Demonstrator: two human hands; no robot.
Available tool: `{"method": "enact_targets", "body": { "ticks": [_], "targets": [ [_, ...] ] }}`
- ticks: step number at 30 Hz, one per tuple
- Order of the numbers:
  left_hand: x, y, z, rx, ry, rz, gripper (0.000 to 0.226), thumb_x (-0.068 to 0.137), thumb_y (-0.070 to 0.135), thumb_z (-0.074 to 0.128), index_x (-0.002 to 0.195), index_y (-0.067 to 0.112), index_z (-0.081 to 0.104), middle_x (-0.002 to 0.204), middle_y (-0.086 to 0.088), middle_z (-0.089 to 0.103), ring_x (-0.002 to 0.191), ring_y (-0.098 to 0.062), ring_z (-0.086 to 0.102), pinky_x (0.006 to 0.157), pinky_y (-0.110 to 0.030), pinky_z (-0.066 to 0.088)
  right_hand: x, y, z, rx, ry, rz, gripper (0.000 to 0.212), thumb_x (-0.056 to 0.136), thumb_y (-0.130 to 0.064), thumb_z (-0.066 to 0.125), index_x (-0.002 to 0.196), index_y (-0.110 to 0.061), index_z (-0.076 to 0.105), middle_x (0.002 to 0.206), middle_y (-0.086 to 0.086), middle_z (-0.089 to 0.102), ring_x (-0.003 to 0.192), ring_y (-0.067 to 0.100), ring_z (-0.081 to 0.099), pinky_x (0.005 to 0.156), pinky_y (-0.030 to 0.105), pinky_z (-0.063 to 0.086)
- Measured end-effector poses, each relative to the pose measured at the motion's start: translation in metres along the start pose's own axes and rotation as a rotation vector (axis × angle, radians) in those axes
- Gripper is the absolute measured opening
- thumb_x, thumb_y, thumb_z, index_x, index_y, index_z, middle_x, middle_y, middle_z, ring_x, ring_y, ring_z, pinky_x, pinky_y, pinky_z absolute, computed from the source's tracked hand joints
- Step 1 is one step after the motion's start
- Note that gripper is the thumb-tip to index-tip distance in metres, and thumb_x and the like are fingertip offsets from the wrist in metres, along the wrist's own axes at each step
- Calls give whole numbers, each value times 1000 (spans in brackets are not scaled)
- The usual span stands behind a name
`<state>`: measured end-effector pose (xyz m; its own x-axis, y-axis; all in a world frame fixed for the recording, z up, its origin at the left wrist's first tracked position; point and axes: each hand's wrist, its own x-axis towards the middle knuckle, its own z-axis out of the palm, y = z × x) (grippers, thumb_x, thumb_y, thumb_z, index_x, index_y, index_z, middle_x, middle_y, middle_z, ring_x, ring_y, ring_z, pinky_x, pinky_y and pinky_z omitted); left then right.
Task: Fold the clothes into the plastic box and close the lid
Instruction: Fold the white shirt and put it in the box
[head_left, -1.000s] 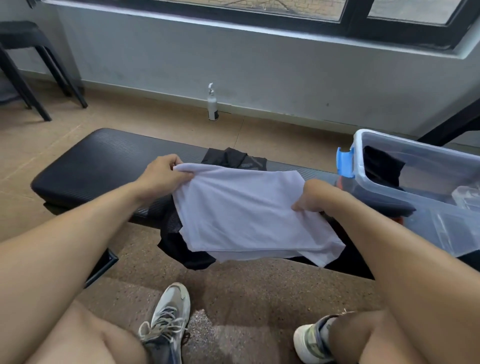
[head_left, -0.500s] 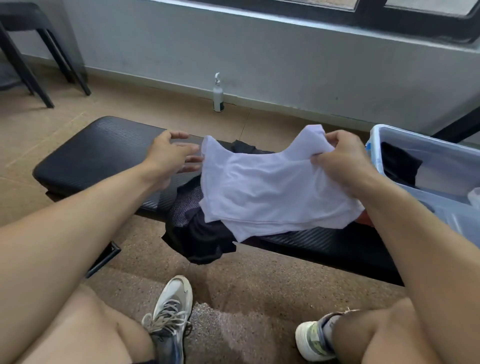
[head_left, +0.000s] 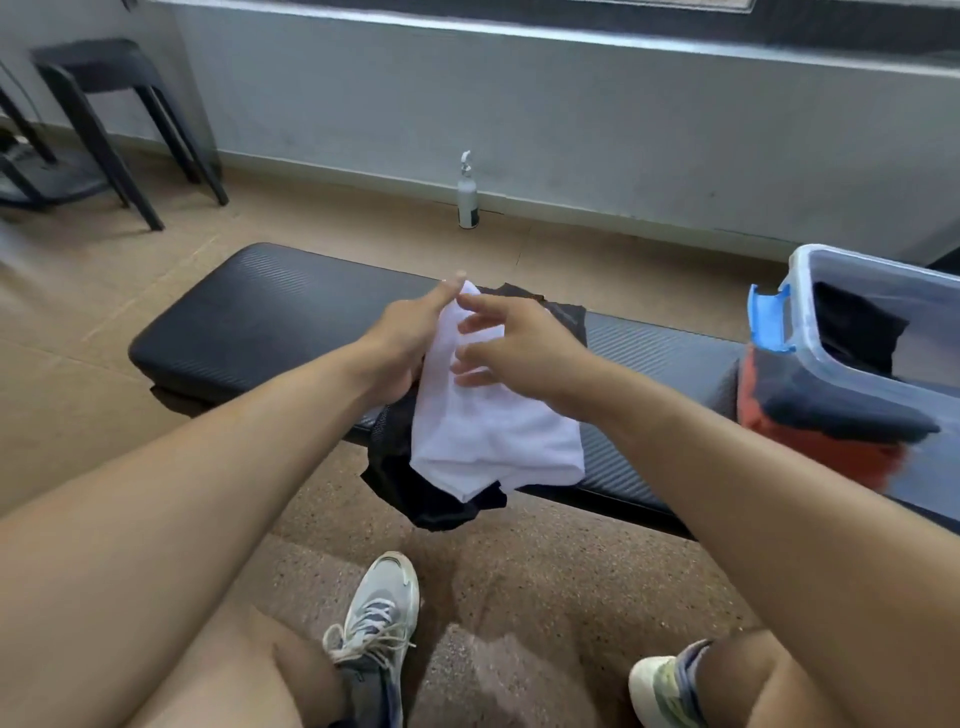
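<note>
Now we have both hands on the white garment (head_left: 493, 421), which lies folded on the black padded tabletop (head_left: 260, 317). Our left hand (head_left: 410, 338) lies along its left edge with the fingers stretched straight toward the far corner, so that grip is apart, pressing more than holding; whether the thumb tucks under the cloth we cannot tell. Our right hand (head_left: 514, 343) hovers over the top of the fold with its fingers spread and only lightly bent, also apart, and it seems to touch the fabric at the fingertips. We judge this pairing is there to hold the crease: one hand pins the edge while the other smooths the layer flat, so the fold does not spring apart.

Beneath the white piece lies a black garment (head_left: 436, 499), part of it hanging over the near edge of the tabletop (probably the next one to fold). Working on top of it keeps everything close to us, though the slack black cloth could slide off if we drag the white one.

To the right, the clear plastic box (head_left: 810, 322) sits uncovered with its blue latch (head_left: 769, 322) tipped outward, and something dark (head_left: 857, 332) already lies inside. A dark and orange bundle (head_left: 831, 426) sits against its near side; what it is we cannot say. No lid is clearly visible. We would guess the white piece goes into the box next, and that the task is well short of closing.

Against the far wall stand a spray bottle (head_left: 467, 197) and a black stool (head_left: 104, 104).
</note>
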<state>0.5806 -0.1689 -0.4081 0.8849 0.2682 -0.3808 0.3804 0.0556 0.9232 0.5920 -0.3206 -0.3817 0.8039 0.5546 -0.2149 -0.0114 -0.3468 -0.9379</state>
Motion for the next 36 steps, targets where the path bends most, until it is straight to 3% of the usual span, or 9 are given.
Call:
{"method": "enact_targets", "body": {
  "ticks": [4,7,11,14,17,22,28,33,36],
  "targets": [
    [8,-5,-4,142,103,82,29,89,28,76,114,14,69,108,-9,75,89,-26,73,67,-31,59,-1,16,-15,-491,158,-75,47,92,-7,58,134,-26,60,125,-6,62,101,14,66,82,26,55],
    [12,-1,-4,153,143,153,26,92,22,73,117,16,68,110,-7,73,85,-22,71,61,-25,55,-5,31,-29,-675,216,-30,48,89,-21,66,135,-27,55,134,-4,56,113,16,58,89,33,51],
    [19,5,-3,-97,-26,177,26,94,12,70,119,11,64,118,-19,72,93,-30,70,89,-49,56,-1,42,-47,-601,313,122,65,84,-43,74,139,-23,45,136,-2,51,117,20,55,98,47,50],
    [31,-1,-7,136,126,161,42,89,7,74,128,11,58,114,-12,71,90,-22,70,79,-41,59,4,46,-54,-552,270,241,70,83,-48,76,138,-17,44,125,-1,56,107,21,58,88,40,51],
    [37,-10,-12,468,290,163,58,79,22,80,131,19,53,110,-1,65,101,-19,63,79,-32,50,7,50,-53,-579,215,314,55,83,-49,76,118,-17,49,96,-8,54,87,16,54,69,34,44],
    [40,-18,-16,531,79,24,45,80,44,81,106,10,69,110,1,70,98,-20,68,89,-36,57,18,63,-60,-420,268,382,52,77,-56,77,91,-8,66,86,4,69,69,20,58,59,31,40],
    [36,-18,-11,456,100,155,33,80,15,83,109,11,66,112,-3,70,101,-21,68,80,-33,57,18,63,-62,-217,290,323,24,81,-27,81,83,-13,61,92,4,70,79,18,62,63,32,49],
    [30,-10,-7,380,180,232,36,72,-4,74,97,12,53,94,-3,61,82,-20,55,66,-31,46,18,55,-75,135,191,257,31,76,12,68,75,-16,53,91,12,61,86,25,58,67,31,47],
    [30,-5,-9,163,127,266,48,73,-14,70,101,19,49,89,-1,57,86,-20,54,72,-32,48,14,52,-82,287,112,240,54,73,23,54,110,-13,71,103,10,68,93,25,57,72,31,42]
  ]
}}
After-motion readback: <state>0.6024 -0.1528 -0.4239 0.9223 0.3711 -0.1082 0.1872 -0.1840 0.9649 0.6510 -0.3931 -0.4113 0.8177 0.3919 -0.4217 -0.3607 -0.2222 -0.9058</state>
